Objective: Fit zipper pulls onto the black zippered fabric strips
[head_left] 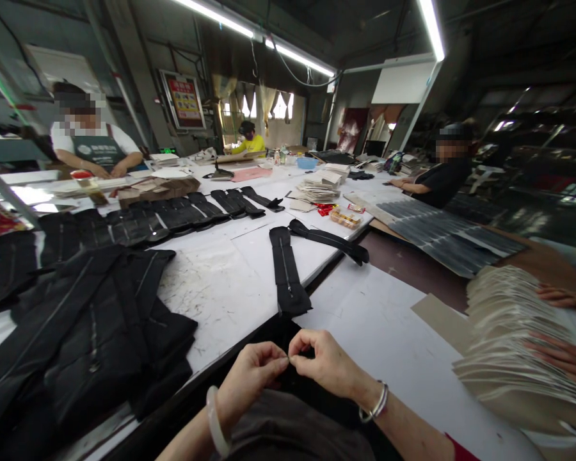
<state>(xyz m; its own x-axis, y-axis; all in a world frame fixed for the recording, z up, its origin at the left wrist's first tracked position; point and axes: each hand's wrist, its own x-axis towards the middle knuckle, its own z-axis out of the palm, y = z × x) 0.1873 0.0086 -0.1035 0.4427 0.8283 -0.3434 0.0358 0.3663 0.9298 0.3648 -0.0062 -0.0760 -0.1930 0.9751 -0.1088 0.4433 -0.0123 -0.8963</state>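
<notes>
My left hand (259, 367) and my right hand (324, 362) meet fingertip to fingertip just over the near table edge, both closed in a pinch. Whatever sits between the fingertips is too small to make out. Black material shows beneath and behind them. Just beyond lies a black zippered fabric strip (287, 272), its zipper pull toward me. A second black strip (333, 240) runs off to its right, bent across the table edge. On the left is a heap of black zippered pieces (86, 333), spread in overlapping layers.
A row of black zippered pieces (173, 218) crosses the white table (211, 269). At right, another person's hands (564, 333) touch a fanned stack of beige sheets (513, 333). Grey strips on a board (427, 224) lie beyond. Several people work around the tables.
</notes>
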